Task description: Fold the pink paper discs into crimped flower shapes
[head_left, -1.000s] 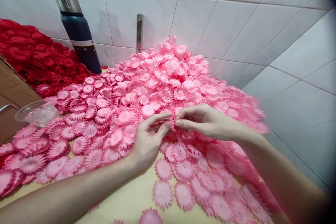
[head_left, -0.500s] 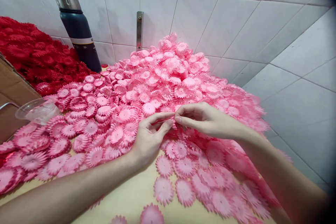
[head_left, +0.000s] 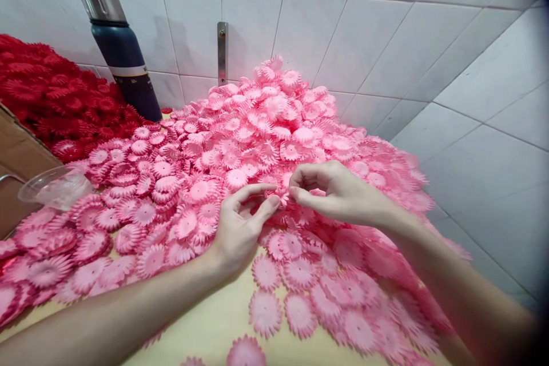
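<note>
More space now between left hand (head_left: pixel 242 224) and right hand (head_left: pixel 343 191)
Left alone apparently pinches a pink disc (head_left: pixel 283 198); right's hold, I cannot tell.

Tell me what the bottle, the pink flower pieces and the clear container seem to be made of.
Bottle: probably metal; its cap shines silvery, its blue body looks painted.
Pink flower pieces: likely thin fabric or paper, matte, with fringed edges; I cannot tell which.
Clear container: probably plastic, smooth, see-through and thin-walled.
</note>
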`<state>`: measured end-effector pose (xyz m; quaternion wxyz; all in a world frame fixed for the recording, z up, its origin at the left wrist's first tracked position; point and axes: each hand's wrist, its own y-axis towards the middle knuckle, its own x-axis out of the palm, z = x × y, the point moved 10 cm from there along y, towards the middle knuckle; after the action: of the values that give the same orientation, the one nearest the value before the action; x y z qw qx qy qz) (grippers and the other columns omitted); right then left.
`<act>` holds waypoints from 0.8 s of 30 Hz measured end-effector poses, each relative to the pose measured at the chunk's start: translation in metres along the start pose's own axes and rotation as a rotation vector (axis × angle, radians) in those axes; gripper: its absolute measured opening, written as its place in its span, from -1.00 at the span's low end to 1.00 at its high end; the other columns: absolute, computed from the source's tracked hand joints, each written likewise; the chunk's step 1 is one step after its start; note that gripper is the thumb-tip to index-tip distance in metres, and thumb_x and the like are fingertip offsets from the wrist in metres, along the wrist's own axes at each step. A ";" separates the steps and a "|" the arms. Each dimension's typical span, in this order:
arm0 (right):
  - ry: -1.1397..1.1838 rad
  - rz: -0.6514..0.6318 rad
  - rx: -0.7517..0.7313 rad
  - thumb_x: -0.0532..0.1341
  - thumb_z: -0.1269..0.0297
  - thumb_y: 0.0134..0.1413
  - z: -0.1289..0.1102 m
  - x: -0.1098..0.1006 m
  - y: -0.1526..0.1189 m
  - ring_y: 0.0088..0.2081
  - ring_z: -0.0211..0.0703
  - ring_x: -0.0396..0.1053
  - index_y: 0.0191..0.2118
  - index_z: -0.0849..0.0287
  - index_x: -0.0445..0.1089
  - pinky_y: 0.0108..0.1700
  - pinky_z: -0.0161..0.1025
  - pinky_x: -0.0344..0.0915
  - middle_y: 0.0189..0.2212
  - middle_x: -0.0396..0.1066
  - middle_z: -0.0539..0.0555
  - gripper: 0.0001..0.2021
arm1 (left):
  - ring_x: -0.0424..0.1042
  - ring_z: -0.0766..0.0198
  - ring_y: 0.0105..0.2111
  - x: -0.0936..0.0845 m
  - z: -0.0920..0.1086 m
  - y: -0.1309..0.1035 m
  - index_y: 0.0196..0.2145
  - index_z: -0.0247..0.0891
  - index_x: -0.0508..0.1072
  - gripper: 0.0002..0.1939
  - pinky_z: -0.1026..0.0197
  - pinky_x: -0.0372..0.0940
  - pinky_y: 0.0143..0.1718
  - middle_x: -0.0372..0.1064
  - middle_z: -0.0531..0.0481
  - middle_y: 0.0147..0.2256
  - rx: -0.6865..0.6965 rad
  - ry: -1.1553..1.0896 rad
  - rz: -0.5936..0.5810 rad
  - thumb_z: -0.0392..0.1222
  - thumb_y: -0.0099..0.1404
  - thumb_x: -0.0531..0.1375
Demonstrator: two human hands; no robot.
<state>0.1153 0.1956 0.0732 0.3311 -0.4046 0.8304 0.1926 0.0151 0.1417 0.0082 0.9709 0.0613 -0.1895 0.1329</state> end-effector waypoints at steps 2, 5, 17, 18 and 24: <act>-0.002 0.006 0.002 0.16 0.39 0.06 0.000 0.001 0.001 -0.51 -0.30 0.27 -0.45 0.20 0.33 -0.46 -0.33 0.22 -0.54 0.34 -0.01 -0.91 | 0.49 0.29 -0.29 -0.001 -0.002 0.000 -0.26 -0.28 0.58 -0.81 0.23 0.40 -0.18 0.54 -0.05 -0.29 -0.016 0.001 0.011 -0.24 0.12 0.37; 0.019 -0.020 0.011 0.16 0.35 0.10 -0.001 0.004 0.001 -0.49 -0.29 0.29 -0.40 0.22 0.38 -0.44 -0.32 0.23 -0.51 0.38 0.00 -0.89 | 0.49 0.29 -0.31 -0.004 -0.006 0.001 -0.25 -0.29 0.59 -0.77 0.23 0.39 -0.22 0.55 -0.04 -0.32 -0.052 -0.007 0.037 -0.24 0.08 0.39; 0.390 -0.185 0.079 0.32 0.18 0.07 0.015 0.022 0.001 -0.51 -0.33 0.19 -0.41 0.22 0.37 -0.48 -0.33 0.14 -0.53 0.31 -0.04 -0.78 | 0.48 0.29 -0.33 0.004 0.006 -0.003 -0.32 -0.29 0.59 -0.81 0.25 0.40 -0.26 0.55 -0.03 -0.34 -0.002 -0.004 0.006 -0.34 0.03 0.38; 0.407 -0.196 0.090 0.32 0.18 0.07 0.016 0.022 0.001 -0.52 -0.33 0.19 -0.42 0.22 0.35 -0.48 -0.32 0.13 -0.54 0.30 -0.04 -0.77 | 0.49 0.29 -0.34 0.003 0.006 -0.003 -0.34 -0.30 0.58 -0.82 0.24 0.41 -0.26 0.55 -0.03 -0.35 -0.006 -0.009 0.016 -0.35 0.02 0.38; 0.341 -0.158 0.136 0.26 0.17 0.14 0.018 0.017 -0.001 -0.54 -0.36 0.13 -0.46 0.19 0.24 -0.51 -0.34 0.06 -0.57 0.25 -0.08 -0.73 | 0.49 0.34 -0.40 -0.001 -0.004 -0.002 -0.35 -0.32 0.54 -0.79 0.25 0.41 -0.29 0.52 0.01 -0.43 -0.065 -0.106 0.045 -0.29 0.01 0.41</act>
<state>0.1152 0.1966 0.0486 0.2263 -0.4721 0.8511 0.0384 0.0160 0.1398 0.0039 0.9577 0.0325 -0.2463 0.1453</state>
